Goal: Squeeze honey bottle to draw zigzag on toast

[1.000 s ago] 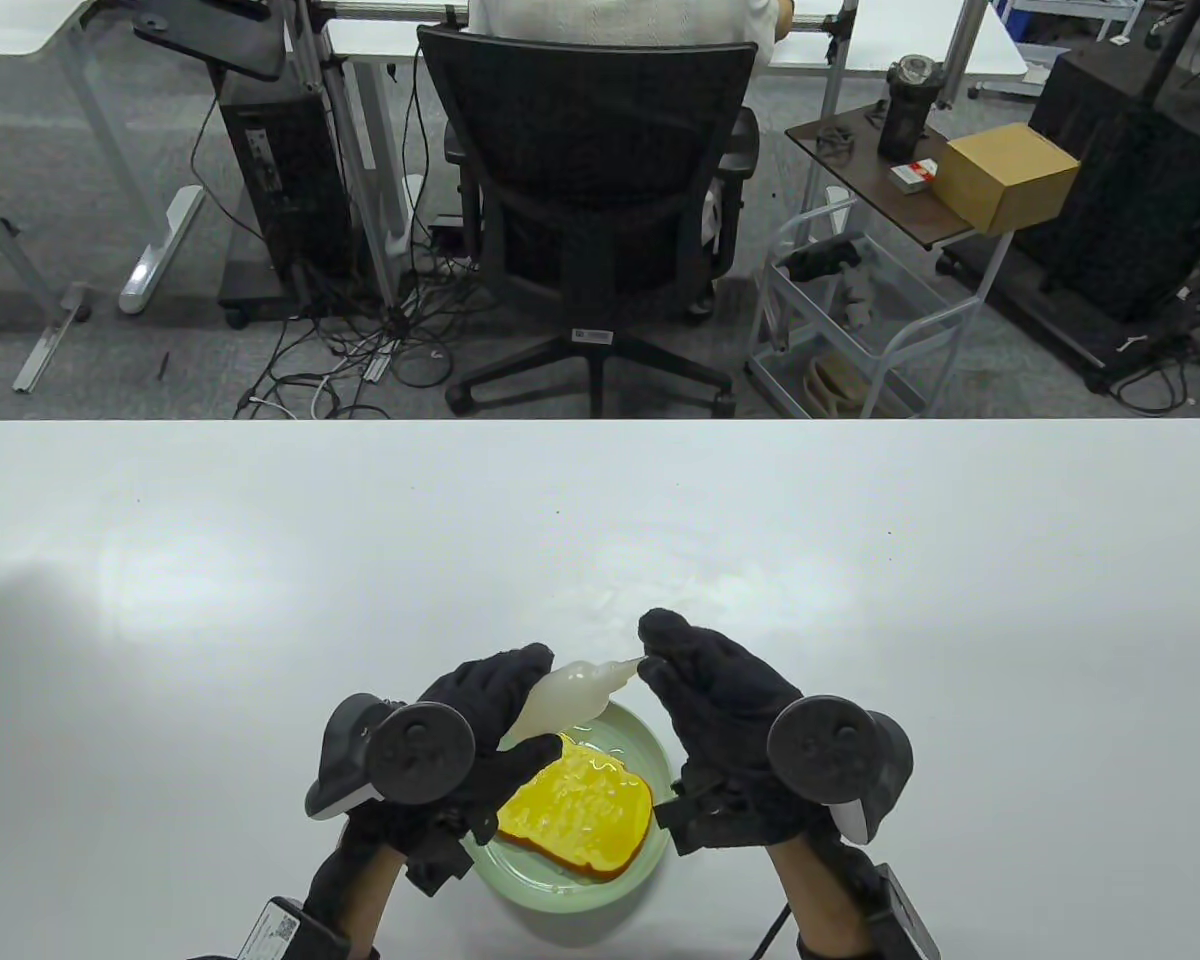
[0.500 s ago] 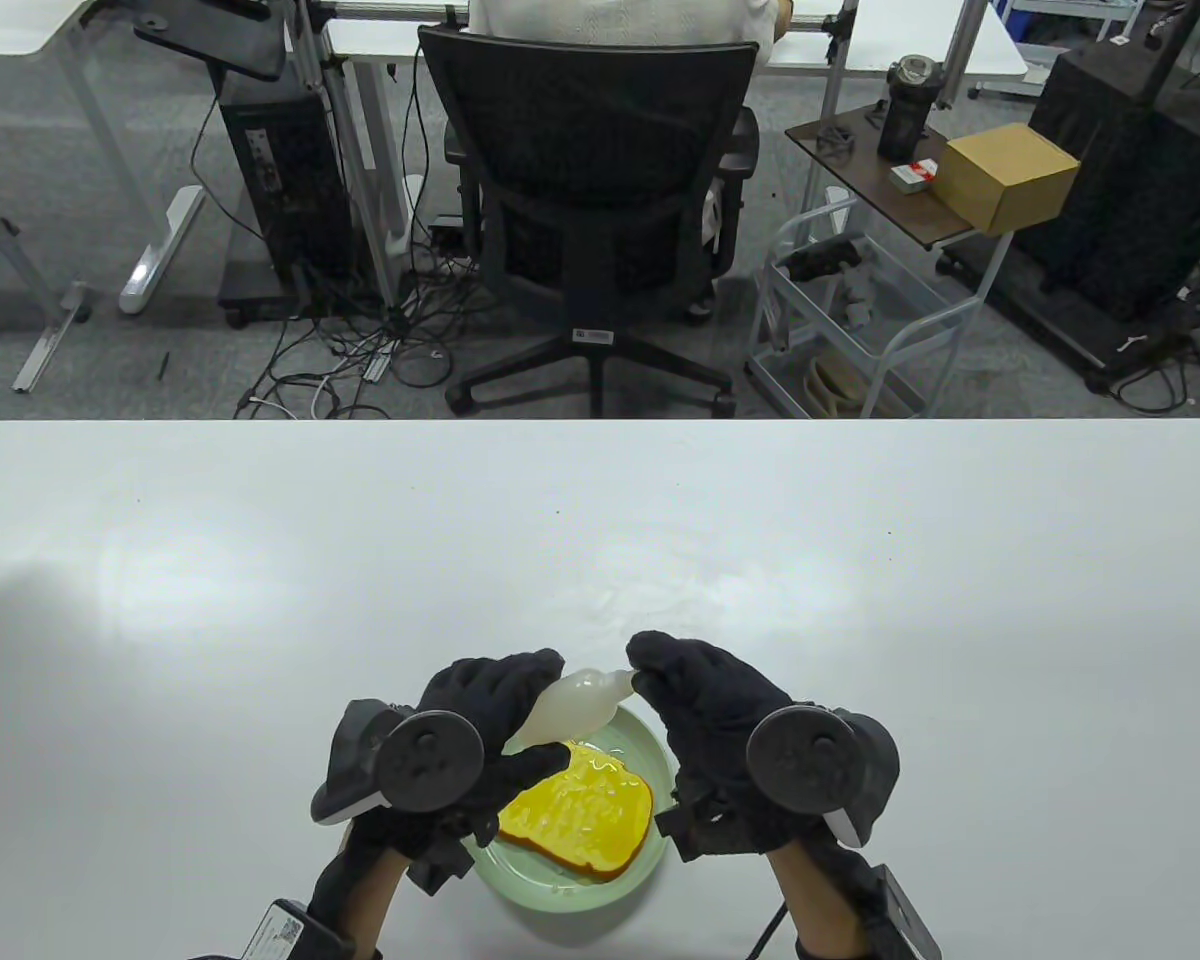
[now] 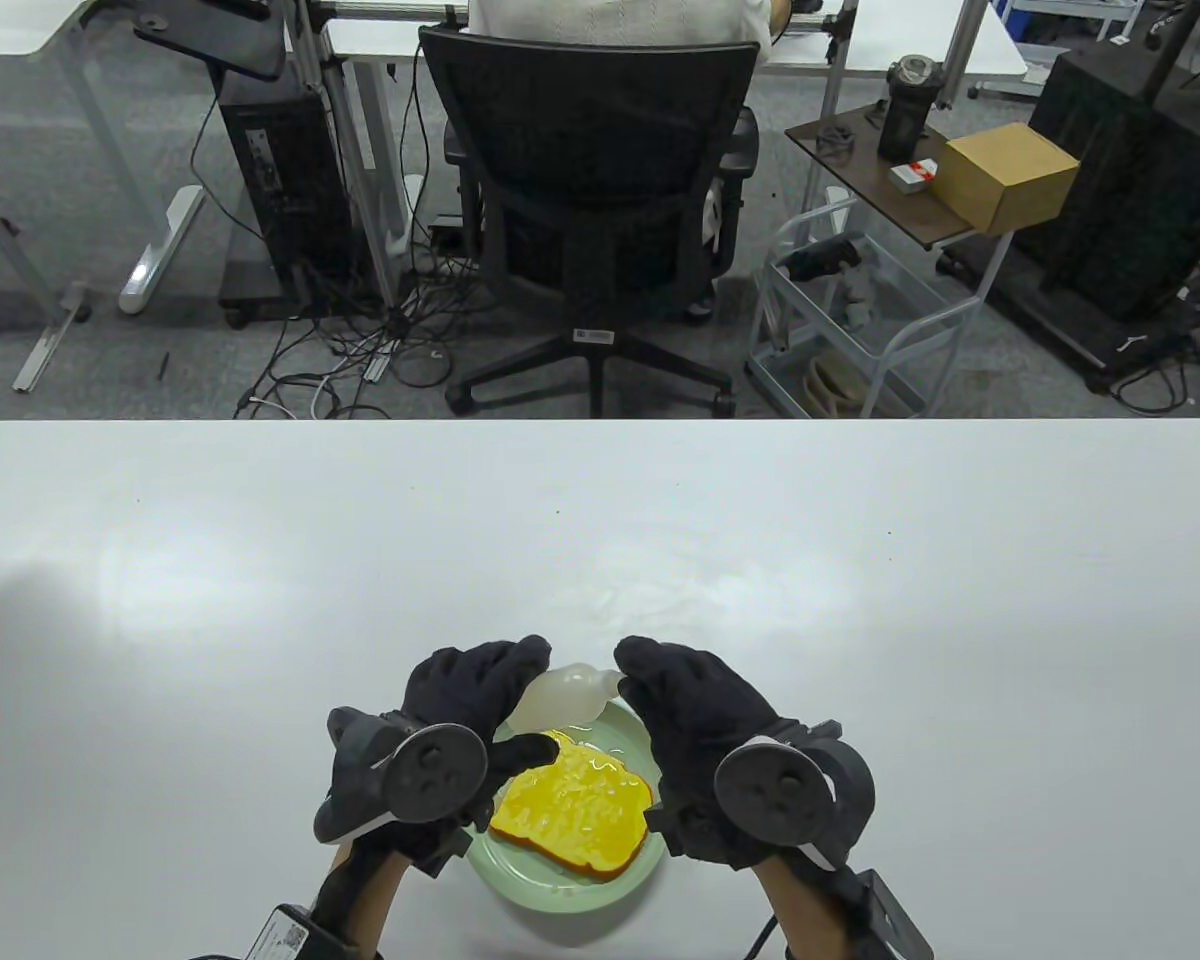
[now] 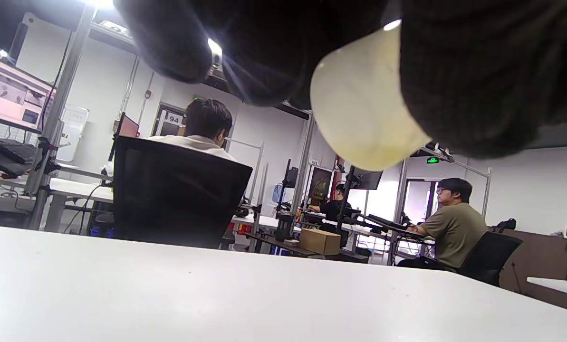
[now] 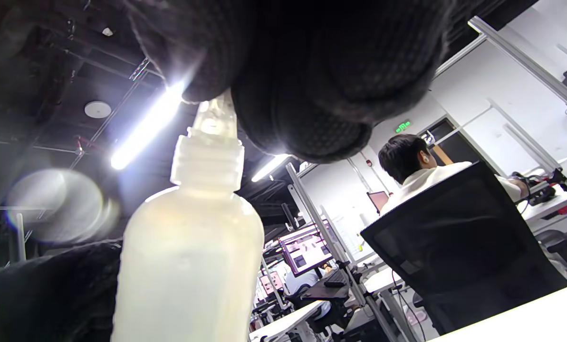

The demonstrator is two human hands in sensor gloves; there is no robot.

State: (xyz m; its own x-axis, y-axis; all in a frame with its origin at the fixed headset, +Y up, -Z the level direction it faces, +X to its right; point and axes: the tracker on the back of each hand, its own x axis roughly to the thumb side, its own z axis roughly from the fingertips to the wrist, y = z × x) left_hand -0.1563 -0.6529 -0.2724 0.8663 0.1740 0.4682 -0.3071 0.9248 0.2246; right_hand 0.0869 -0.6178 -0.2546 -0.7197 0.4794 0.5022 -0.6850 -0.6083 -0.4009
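White table (image 3: 260, 560); left hand (image 3: 470, 700) grips honey bottle (image 3: 560, 692), right hand (image 3: 695, 715) pinches its tip.

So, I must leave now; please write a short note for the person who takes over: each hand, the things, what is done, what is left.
Left hand: grips the body of the honey bottle, held tilted above the far edge of the green plate.
Right hand: fingertips at the bottle's nozzle end; whether a cap is on cannot be told.
Toast: lies on the plate, glossy, with pale lines across its top.
Done: honey seems already drawn on the toast.
Left: probably close the nozzle and put the bottle down on the table.
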